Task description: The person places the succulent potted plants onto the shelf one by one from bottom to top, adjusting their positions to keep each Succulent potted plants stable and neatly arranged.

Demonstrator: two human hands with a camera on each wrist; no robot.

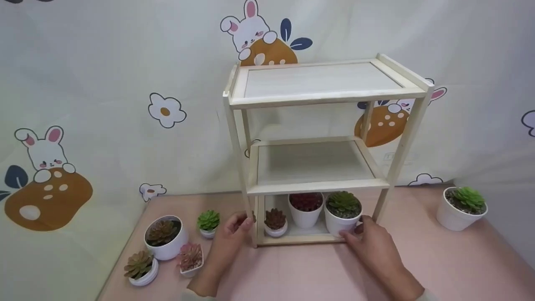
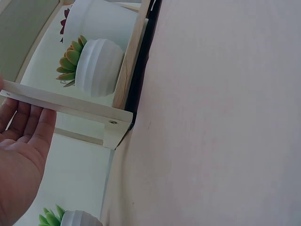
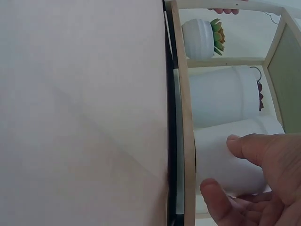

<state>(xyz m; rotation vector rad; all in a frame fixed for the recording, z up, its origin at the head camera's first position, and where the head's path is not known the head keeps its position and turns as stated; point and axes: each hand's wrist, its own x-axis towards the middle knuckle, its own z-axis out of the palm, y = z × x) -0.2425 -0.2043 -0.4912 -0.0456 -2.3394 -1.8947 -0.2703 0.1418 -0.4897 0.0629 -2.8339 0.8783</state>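
A light wooden three-tier shelf [image 1: 317,186] stands on the pink tabletop. My right hand [image 1: 376,246] holds a white-potted green succulent [image 1: 342,211] at the right of the bottom tier, thumb on the pot's front and fingers at its side. Beside that pot stands a white-potted dark red succulent [image 1: 306,213]. A small brownish succulent [image 1: 276,223] in a ribbed white pot sits at the tier's left. My left hand [image 1: 228,240] grips the left front post [image 2: 70,106], its fingers against the wood in the left wrist view.
Left of the shelf are a small green succulent [image 1: 208,223], a pink succulent [image 1: 191,259], a larger brown potted succulent [image 1: 166,238] and a brownish-green succulent [image 1: 141,267]. Another green succulent [image 1: 462,209] stands at the far right. A patterned cloth [image 1: 104,83] hangs behind.
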